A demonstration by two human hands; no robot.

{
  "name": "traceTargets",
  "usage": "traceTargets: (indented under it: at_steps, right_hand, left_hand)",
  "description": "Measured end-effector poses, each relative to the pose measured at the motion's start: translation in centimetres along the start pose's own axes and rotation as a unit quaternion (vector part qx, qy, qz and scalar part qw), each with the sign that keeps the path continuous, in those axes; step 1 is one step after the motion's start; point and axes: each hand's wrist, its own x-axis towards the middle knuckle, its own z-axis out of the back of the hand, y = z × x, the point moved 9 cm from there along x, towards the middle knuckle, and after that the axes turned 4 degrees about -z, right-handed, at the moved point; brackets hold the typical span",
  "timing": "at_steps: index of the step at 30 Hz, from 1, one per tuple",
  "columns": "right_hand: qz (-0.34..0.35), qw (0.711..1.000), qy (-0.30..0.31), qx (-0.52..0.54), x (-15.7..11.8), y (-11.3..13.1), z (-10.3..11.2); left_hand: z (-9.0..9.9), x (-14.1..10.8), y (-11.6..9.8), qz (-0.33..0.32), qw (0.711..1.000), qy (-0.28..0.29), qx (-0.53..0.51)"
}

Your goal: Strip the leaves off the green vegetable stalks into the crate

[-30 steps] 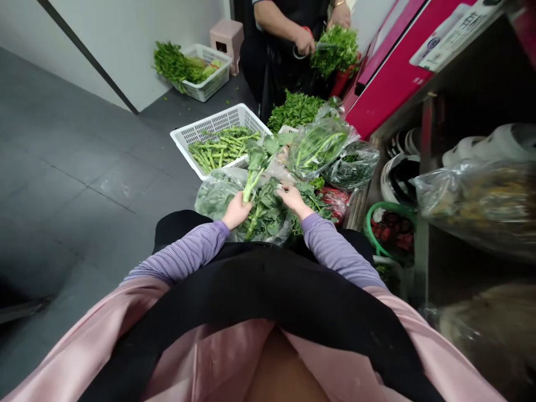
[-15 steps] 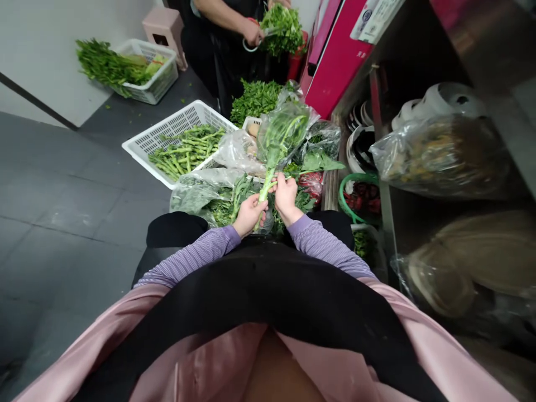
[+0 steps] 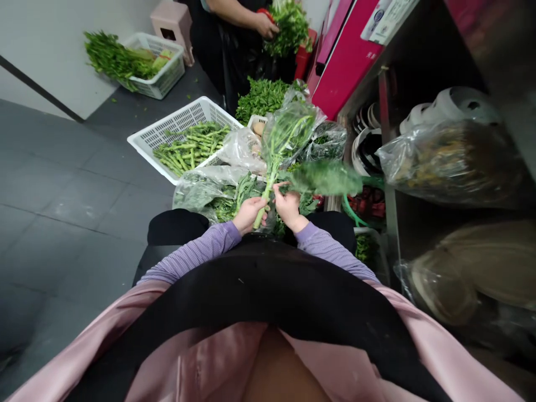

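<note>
**Grey tiled floor [image 3: 92, 167], two hands at one leafy stalk [image 3: 271, 176]**

The room ends in a pale wall [image 3: 121, 14] on one side and a magenta panel [image 3: 349, 67] on the other. I count two white slotted baskets on the floor: the far basket [image 3: 165, 89], beside one pink stool [image 3: 171, 28], bears leafy greens [image 3: 113, 61]; the nearer basket [image 3: 180, 119] holds green stalks [image 3: 192, 148], too overlapped to count.

In front of me, the seated person's left hand [image 3: 251, 214] is clamped round the lower part of the one leafy stalk, which slants up and away between the two hands, over the bagged vegetables. The right hand [image 3: 288, 205] is just beside it, fingers bent, with one fingertip at the stalk. One large leaf [image 3: 329, 177] spreads out past that hand, blurred; I cannot tell whether its fingers are closed on it.

Around them sit four clear plastic bags: one with broad greens [image 3: 196, 190], one whitish [image 3: 238, 148], one with long stems [image 3: 291, 128], one with darker leaves [image 3: 329, 139]. Beyond, one co-worker's hand [image 3: 267, 26] is at one green bunch [image 3: 291, 30].
</note>
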Motion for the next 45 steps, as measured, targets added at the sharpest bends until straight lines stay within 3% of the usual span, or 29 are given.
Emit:
traceTargets:
  at_steps: [2, 4, 7, 10, 13, 16, 18, 20, 22, 25, 27, 32, 36, 39, 42, 45]
  right_hand:
    - [-0.009, 0.990, -0.075, 0.119, -0.4, -0.4, 1.2]
    - [-0.036, 0.956, -0.120, 0.266, -0.1, -1.3, 2.2]
    - [-0.107, 0.923, -0.058, 0.364, 1.8, -2.1, 2.1]
    - [-0.120, 0.911, 0.029, 0.394, 3.5, -1.1, 2.0]
    - [-0.085, 0.910, 0.063, 0.401, 4.0, 0.6, 2.4]
    - [-0.066, 0.923, 0.018, 0.379, 3.7, 1.4, 2.9]
    - [-0.077, 0.912, -0.031, 0.402, 3.1, 1.2, 2.6]
    - [-0.137, 0.884, -0.046, 0.444, 2.0, -0.1, 0.7]
    - [-0.233, 0.857, -0.017, 0.460, 0.3, -2.0, -2.2]
    - [-0.319, 0.835, 0.033, 0.446, -1.4, -4.0, -4.5]
    - [-0.282, 0.836, 0.050, 0.468, -0.7, -3.5, -3.7]
    - [-0.104, 0.850, 0.107, 0.505, 1.5, 1.7, 0.1]
    - [-0.075, 0.840, 0.082, 0.531, 1.1, 3.6, 0.1]
    - [-0.148, 0.792, 0.083, 0.587, 0.1, 2.8, -1.5]
    - [-0.256, 0.748, 0.163, 0.591, -1.4, 2.2, -3.5]
    - [-0.315, 0.741, 0.228, 0.547, -2.5, 1.7, -3.8]
  left_hand:
    - [1.1, 0.5, -0.7, 0.011, 0.999, 0.004, -0.050]
    - [1.7, 0.8, -1.9, 0.009, 0.996, 0.031, -0.082]
    - [0.8, 0.0, -2.7, 0.024, 0.991, 0.116, -0.062]
    - [-0.8, -1.4, -1.9, 0.059, 0.980, 0.185, -0.041]
    - [-1.7, -2.2, -0.8, 0.071, 0.973, 0.217, -0.022]
    - [-2.0, -2.2, -0.5, 0.043, 0.976, 0.215, -0.008]
    - [-2.0, -2.0, -0.6, 0.015, 0.980, 0.199, -0.016]
    - [-2.0, -1.9, -1.1, -0.011, 0.983, 0.181, -0.040]
    - [-2.2, -2.1, -1.6, -0.015, 0.980, 0.185, -0.075]
    - [-3.1, -3.2, -2.0, 0.043, 0.959, 0.246, -0.134]
    - [-3.6, -4.2, -1.8, 0.097, 0.936, 0.293, -0.170]
    - [-3.9, -5.4, 0.0, 0.175, 0.900, 0.332, -0.225]
    - [-4.0, -5.5, 0.8, 0.185, 0.895, 0.348, -0.210]
    - [-3.9, -5.7, 0.8, 0.177, 0.896, 0.365, -0.183]
    - [-3.8, -5.8, 0.9, 0.175, 0.897, 0.378, -0.146]
    - [-4.0, -6.0, 1.0, 0.170, 0.893, 0.400, -0.114]
